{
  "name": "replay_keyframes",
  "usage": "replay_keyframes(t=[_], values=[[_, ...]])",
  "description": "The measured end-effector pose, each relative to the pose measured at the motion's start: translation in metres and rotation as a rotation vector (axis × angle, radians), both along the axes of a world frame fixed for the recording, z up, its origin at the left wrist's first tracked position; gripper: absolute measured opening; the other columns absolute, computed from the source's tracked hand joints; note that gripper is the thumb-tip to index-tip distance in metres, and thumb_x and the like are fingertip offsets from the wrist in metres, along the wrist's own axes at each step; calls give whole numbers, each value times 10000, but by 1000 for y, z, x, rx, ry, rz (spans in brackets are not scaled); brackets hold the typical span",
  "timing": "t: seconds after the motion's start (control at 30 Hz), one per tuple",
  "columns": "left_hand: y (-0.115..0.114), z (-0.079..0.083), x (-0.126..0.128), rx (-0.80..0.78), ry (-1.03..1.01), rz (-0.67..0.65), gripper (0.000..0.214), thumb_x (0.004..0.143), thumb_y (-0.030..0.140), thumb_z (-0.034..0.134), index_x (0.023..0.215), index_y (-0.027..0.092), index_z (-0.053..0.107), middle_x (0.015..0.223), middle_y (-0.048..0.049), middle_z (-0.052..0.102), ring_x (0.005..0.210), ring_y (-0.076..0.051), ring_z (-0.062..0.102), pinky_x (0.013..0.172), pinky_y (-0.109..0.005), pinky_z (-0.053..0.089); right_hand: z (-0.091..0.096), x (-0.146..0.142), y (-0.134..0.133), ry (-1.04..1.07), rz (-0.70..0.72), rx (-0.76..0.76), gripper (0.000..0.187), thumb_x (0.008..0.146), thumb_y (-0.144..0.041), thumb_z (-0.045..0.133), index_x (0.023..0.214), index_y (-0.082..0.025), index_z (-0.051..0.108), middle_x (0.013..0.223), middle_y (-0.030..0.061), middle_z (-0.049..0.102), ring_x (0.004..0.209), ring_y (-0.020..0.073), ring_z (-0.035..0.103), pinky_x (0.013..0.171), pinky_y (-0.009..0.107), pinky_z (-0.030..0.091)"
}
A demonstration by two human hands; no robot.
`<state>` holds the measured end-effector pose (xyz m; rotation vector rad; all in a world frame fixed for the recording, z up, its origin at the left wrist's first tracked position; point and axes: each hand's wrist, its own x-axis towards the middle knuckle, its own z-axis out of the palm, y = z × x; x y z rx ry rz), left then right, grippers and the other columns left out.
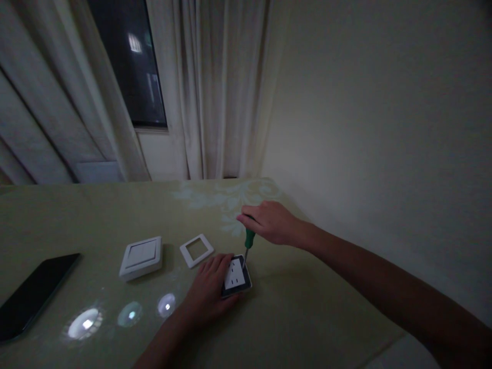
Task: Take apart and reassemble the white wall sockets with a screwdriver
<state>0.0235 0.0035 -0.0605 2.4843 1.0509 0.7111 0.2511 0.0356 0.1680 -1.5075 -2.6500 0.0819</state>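
On the table, a wall socket (235,275) with a white slotted face and a dark surround lies face up. My left hand (209,287) is closed around its left side, with the thumb along the near edge. My right hand (269,221) grips the green handle of a screwdriver (249,240) from above. The screwdriver stands almost upright, and its tip meets the right part of the socket's dark surround. Just beyond my left hand lies a white square frame (197,250) with an open middle.
A white wall switch (141,258) rests on the table (307,307) left of the frame. Farther left lies a black phone (36,294). Round light reflections show on the tabletop. A pale wall (384,128) borders the right side, and curtains (223,92) hang behind.
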Motion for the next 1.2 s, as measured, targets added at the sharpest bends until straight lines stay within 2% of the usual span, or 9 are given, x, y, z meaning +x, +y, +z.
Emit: replay_keyframes(t=[0.13,0.3,0.43,0.57,0.63,0.73,0.9,1.03,1.2], values=[[1,-3,0,15,-13,15,833,907,526,794,1589,225,423,1512,-184,620,1371,-422,591,1163,-606,480,2,2,0,69,286,-93,239,1055,-244,571,1270,-223,672,1159,69,799,981,215,698,805,299,431],[2,-4,0,26,-3,7,827,913,509,787,1589,215,414,1513,-191,617,1369,-424,593,1159,-615,480,0,4,-2,3,85,11,370,1131,-389,453,1032,-191,750,893,90,800,812,244,706,745,337,433],[3,-3,2,29,-16,3,824,892,505,806,1575,228,438,1472,-178,641,1332,-413,615,1133,-595,502,-3,5,-5,100,297,-35,363,1059,-268,552,1410,-236,640,1278,81,784,1124,233,715,911,330,482],[4,-5,1,18,-20,5,823,887,498,809,1580,248,441,1491,-172,630,1336,-418,608,1136,-601,493,-7,2,-8,25,33,68,402,1058,-553,586,1230,-220,731,962,91,819,914,277,740,767,336,470],[4,-6,0,30,-26,4,818,898,509,798,1585,251,437,1494,-172,628,1336,-417,607,1137,-601,492,-9,-1,-9,5,37,72,334,1109,-447,497,1184,-227,737,968,80,820,907,256,737,766,324,465],[4,-8,0,62,-33,6,817,909,517,789,1591,251,428,1473,-174,639,1315,-407,620,1123,-582,505,-12,-6,-12,103,262,64,388,1032,-245,573,1416,-240,627,1309,86,775,1150,242,705,910,330,486],[2,-8,-1,74,-45,3,820,920,544,775,1606,277,413,1484,-165,637,1322,-408,622,1130,-582,503,-20,-11,-16,99,-3,169,315,1097,-418,522,1180,-200,734,972,106,805,944,283,740,827,374,501],[0,-7,-3,47,-36,2,843,922,524,788,1617,292,370,1519,-161,613,1363,-411,600,1155,-605,491,-31,-9,-13,350,185,112,371,1011,-175,550,1368,-202,648,1290,107,735,1126,237,699,959,366,523],[-3,-5,-6,30,-17,1,848,930,505,791,1619,304,339,1540,-158,604,1383,-415,588,1155,-614,504,-45,-3,-10,553,177,190,287,1092,-225,504,1331,-194,660,1201,113,723,1138,252,664,1015,437,526]])
